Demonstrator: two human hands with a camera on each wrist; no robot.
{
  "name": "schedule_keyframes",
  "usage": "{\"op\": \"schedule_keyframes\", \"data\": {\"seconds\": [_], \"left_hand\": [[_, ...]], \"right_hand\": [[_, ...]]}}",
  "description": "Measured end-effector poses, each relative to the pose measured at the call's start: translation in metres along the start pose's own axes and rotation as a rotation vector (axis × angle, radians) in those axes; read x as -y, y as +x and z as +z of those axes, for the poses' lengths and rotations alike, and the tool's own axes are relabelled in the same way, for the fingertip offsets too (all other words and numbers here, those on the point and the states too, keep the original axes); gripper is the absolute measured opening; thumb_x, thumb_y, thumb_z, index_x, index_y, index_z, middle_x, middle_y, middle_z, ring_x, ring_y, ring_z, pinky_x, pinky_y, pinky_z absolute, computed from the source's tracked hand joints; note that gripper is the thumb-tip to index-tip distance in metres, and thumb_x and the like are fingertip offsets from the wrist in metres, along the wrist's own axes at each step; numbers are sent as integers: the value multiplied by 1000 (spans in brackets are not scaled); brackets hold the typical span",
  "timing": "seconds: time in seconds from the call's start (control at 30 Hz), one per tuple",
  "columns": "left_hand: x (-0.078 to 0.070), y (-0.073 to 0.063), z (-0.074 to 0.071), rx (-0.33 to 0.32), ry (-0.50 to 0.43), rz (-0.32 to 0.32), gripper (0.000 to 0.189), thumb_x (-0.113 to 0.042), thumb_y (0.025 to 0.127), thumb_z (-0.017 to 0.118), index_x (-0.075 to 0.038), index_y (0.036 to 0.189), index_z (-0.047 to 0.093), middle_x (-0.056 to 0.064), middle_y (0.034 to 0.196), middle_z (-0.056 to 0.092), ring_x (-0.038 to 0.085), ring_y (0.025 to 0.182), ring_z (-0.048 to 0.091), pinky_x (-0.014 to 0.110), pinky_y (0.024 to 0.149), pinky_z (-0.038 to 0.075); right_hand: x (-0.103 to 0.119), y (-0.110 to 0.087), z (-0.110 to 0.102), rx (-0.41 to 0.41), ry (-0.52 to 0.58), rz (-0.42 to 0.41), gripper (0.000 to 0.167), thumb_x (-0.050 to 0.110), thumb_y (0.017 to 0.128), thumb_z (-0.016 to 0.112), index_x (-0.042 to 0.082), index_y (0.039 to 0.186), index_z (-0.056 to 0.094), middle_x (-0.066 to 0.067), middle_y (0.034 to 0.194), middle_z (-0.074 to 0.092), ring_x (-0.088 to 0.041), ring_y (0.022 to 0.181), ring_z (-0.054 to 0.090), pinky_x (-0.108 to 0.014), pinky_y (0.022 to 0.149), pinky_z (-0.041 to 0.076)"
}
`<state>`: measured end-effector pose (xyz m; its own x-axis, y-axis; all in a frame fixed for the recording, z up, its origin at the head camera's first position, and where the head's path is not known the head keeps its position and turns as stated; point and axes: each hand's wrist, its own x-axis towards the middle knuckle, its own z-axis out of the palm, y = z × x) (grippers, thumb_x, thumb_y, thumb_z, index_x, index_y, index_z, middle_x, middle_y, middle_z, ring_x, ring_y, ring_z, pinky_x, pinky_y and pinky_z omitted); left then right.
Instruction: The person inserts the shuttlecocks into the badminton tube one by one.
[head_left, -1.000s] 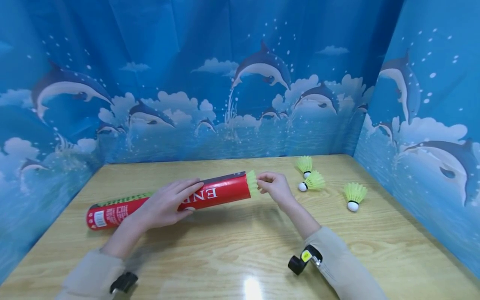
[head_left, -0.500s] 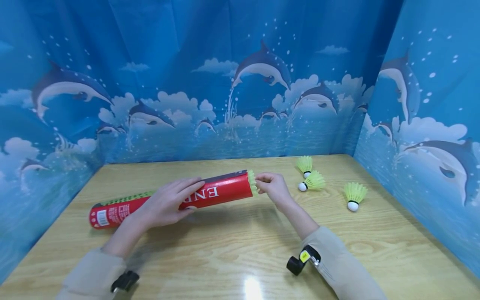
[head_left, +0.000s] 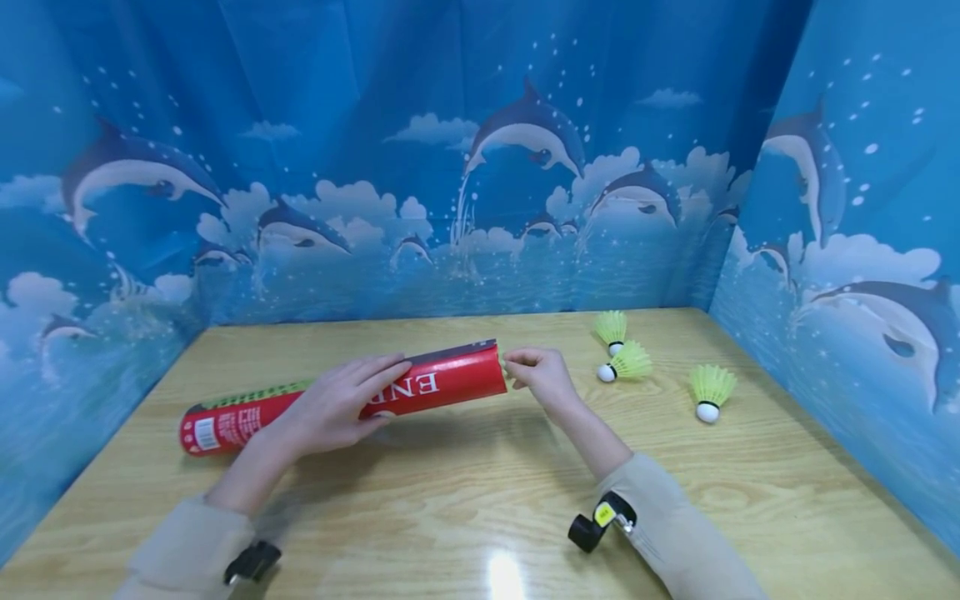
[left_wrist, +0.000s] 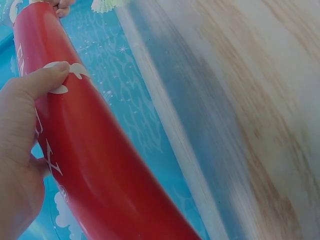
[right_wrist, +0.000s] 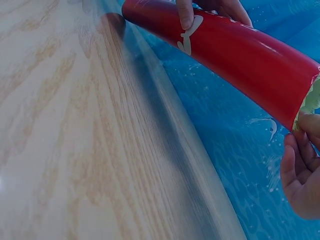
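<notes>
A red shuttlecock tube (head_left: 457, 372) lies slanted over the table, its open right end higher than its left end. My left hand (head_left: 337, 404) grips the tube around its middle; in the left wrist view the thumb (left_wrist: 52, 77) presses on the red side. At the tube's open mouth my right hand (head_left: 546, 379) pinches the edge of a yellow-green shuttlecock (right_wrist: 311, 97). Only the rim of its skirt shows; the rest is hidden inside the tube. Through a window at the tube's lower left, more yellow-green (head_left: 258, 396) shows.
Three loose shuttlecocks lie at the right on the wooden table (head_left: 465, 508): one at the back (head_left: 610, 327), one touching or overlapping it in front (head_left: 632, 360), and one farther right (head_left: 712, 385). A blue dolphin-print curtain (head_left: 360, 167) stands behind and at the sides.
The shuttlecock at the mouth has slid left into the tube, from a skirt sticking out to just its rim. My right hand has followed leftward; the left hand keeps its grip.
</notes>
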<state>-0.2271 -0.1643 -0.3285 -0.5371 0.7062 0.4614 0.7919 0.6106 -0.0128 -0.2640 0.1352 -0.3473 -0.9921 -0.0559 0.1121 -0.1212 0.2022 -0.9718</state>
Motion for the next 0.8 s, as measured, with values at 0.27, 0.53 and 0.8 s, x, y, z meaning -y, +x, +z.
{"op": "schedule_keyframes", "data": {"seconds": [0.27,0.53,0.8], "left_hand": [[0,1,0,-8,-5,3,87,-19,61,87,-11,136,44,10,134,49,27,118,48,48,86,48],[-1,2,0,8,-14,-5,87,-20,62,87,-12,137,44,9,134,49,26,119,48,47,86,48],[-2,2,0,27,-10,-20,87,-20,61,87,-12,137,44,9,134,49,26,119,48,47,86,49]], "right_hand": [[2,-1,2,-1,11,-28,19,-2,86,59,-12,101,65,-11,86,65,-12,70,56,-26,61,52],[2,-3,3,-15,-46,-53,17,-1,86,59,-9,99,67,-13,88,66,-13,68,56,-26,58,51],[1,-4,-5,22,-126,-82,23,7,88,61,-4,108,66,-16,97,67,-22,77,62,-29,62,53]]}}
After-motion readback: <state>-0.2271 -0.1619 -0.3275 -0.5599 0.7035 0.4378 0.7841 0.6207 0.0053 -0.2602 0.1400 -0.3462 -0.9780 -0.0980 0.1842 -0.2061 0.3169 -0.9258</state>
